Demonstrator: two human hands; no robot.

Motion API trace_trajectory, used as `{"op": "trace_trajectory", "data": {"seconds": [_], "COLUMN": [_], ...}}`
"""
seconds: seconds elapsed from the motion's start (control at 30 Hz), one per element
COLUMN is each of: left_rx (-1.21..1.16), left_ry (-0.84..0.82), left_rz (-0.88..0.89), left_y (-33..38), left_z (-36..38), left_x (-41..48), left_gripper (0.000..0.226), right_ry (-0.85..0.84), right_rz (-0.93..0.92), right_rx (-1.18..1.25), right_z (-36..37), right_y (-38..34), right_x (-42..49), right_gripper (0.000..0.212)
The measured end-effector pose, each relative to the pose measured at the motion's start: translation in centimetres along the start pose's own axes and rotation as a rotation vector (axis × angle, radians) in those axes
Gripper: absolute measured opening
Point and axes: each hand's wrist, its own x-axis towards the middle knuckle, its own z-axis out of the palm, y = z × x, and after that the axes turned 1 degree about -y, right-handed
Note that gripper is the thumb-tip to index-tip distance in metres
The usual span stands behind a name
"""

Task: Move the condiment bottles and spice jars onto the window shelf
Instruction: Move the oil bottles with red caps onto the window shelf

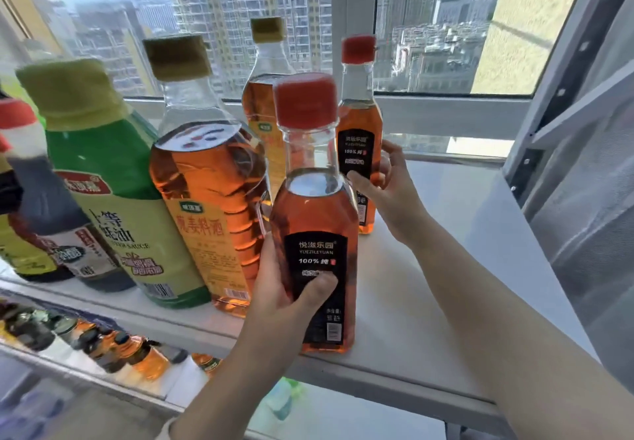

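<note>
— Two grips at once! The left hand (pixel 284 302) curls round the near red-capped bottle (pixel 315 220), thumb on its black label, base at the front edge of the window shelf (pixel 429 285).
— And the right hand (pixel 387 189)?
— Fingers wrapped round the far bottle (pixel 360 124), upright further back.

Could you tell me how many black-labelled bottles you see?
2: front bottle in the left hand, at the shelf edge; rear bottle in the right hand. Others may be hidden.

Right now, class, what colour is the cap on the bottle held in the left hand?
Red. The cap shows best in the head view.
</note>
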Motion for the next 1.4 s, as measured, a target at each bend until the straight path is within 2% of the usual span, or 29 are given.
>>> {"op": "trace_trajectory", "data": {"seconds": [0.23,0.37,0.47,0.57,0.67,0.73,0.87,1.07,1.17,1.27,1.4], "left_rx": [0.033,0.067,0.077,0.080,0.110,0.121,0.163,0.119,0.118,0.129,0.177], "left_ry": [0.026,0.010,-0.006,-0.020,-0.037,-0.068,-0.084,-0.074,-0.105,-0.127,-0.052], "left_rz": [0.008,0.012,0.009,-0.012,-0.039,-0.046,-0.043,0.021,0.055,0.057,0.087], "left_y": [-0.6,-1.6,-1.5,-1.2,-0.9,-0.5,-0.7,-1.2,-0.9,-0.8,0.0], "left_z": [0.0,-0.1,0.0,0.1,-0.2,-0.5,-1.7,-2.5,-2.6,-3.3,-4.6], "left_x": [0.3,0.5,0.6,0.5,0.4,-0.1,-3.1,-6.3,-5.6,-4.9,-6.1], "left_gripper": [0.097,0.070,0.072,0.074,0.064,0.062,0.076,0.053,0.048,0.048,0.041], "right_ry": [-0.033,-0.058,-0.082,-0.112,-0.064,0.020,0.109,0.126,0.144,0.131,0.122], "right_rz": [-0.008,-0.012,0.025,0.082,0.142,0.151,0.119,0.033,0.007,0.008,0.019], "right_rx": [-0.021,-0.070,-0.037,-0.052,-0.090,-0.065,0.008,0.124,0.114,0.108,0.105], "right_z": [0.7,0.9,1.0,0.8,0.6,0.6,1.7,6.0,7.9,9.0,9.3], "right_y": [0.8,0.8,0.5,0.0,-1.4,-3.0,-5.2,-4.8,-4.1,-4.0,-3.7], "right_x": [1.8,1.9,1.5,0.6,-1.0,-3.3,-10.6,-17.4,-17.8,-17.7,-17.2], "right_gripper": [0.055,0.053,0.052,0.065,0.082,0.076,0.065,0.051,0.057,0.075,0.083]}}
